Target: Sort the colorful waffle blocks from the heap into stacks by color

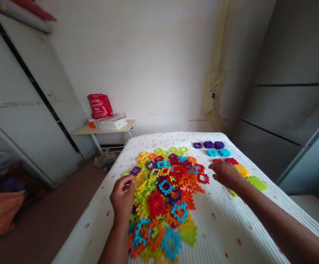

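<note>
A heap of colourful plastic interlocking tiles (165, 194) lies in the middle of a white quilted bed (225, 220). My left hand (122, 196) rests at the heap's left edge, fingers curled in over the yellow and green pieces. My right hand (225, 173) lies palm down at the heap's right side, fingers stretched toward a red tile (203, 178). Small sorted stacks sit beyond it: purple (213, 145), blue (219, 153), red (232, 160), yellow (242, 170) and green (256, 182).
A small side table (104, 129) with a white box and a red bag (100, 105) stands by the far wall. A white wardrobe (19, 110) lines the left side. An orange bag (0, 212) lies on the floor at left. Grey panels close off the right.
</note>
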Tool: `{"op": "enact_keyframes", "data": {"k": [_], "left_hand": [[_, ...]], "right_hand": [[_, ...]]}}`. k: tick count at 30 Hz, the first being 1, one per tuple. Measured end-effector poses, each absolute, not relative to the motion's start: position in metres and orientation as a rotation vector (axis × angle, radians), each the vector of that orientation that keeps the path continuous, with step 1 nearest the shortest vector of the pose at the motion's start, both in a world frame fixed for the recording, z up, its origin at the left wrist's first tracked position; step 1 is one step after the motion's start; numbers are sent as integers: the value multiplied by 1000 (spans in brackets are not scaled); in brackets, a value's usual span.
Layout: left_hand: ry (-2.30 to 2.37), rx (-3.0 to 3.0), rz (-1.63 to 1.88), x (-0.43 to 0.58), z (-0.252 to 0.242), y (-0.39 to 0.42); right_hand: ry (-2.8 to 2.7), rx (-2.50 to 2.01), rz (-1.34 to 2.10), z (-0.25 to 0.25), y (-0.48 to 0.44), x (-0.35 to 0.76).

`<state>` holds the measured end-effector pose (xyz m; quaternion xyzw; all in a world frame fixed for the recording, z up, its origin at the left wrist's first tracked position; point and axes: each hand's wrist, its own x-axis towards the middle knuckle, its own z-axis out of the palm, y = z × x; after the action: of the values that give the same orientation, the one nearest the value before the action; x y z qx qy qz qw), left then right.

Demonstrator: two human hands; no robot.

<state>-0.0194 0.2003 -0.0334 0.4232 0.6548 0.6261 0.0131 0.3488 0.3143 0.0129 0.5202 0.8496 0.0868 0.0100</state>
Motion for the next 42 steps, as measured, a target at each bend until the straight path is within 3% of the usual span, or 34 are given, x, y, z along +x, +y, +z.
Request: {"op": "enact_keyframes", "data": {"k": [10, 18, 24, 37, 42], "left_hand": [[2215, 1387, 1711, -20, -35, 201], [2129, 1889, 1136, -11, 24, 251], [2255, 1767, 1146, -33, 35, 299], [2566, 1347, 1319, -111, -56, 245], [2489, 1490, 1324, -96, -38, 263]], "right_hand": [[2954, 1419, 108, -30, 257, 294], [3119, 1419, 126, -50, 259, 298], [3169, 1419, 76, -54, 259, 300], [3180, 1416, 74, -57, 263, 301], [3164, 1429, 114, -59, 262, 300]]}}
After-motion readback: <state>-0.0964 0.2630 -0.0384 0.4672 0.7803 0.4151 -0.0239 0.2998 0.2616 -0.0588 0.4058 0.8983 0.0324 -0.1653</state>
